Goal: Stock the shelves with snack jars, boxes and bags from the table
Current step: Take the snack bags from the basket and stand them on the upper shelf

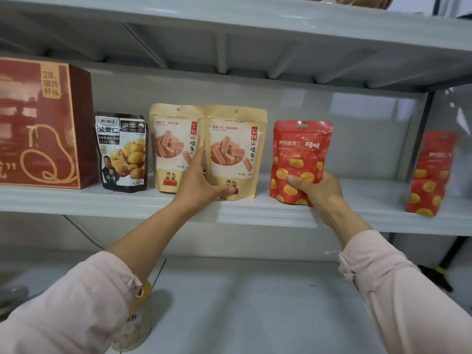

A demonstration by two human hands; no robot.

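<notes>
The left hand [201, 182] grips the lower left edge of a tan hawthorn-strip pouch [235, 149], with the thumb on its front and the fingers slipped between it and a matching tan pouch [176, 146] touching its left side. The right hand [316, 187] holds the bottom right corner of a red chestnut pouch [298, 154], thumb in front. Both held pouches stand upright on the middle shelf [255, 210], near its front edge and slightly apart. Further left stand a black chestnut pouch [122, 152] and a large red gift box [38, 123]. The bags appear to be in the placing and straightening step. Next, both hands probably need to let go gently so the light pouches do not tip.
</notes>
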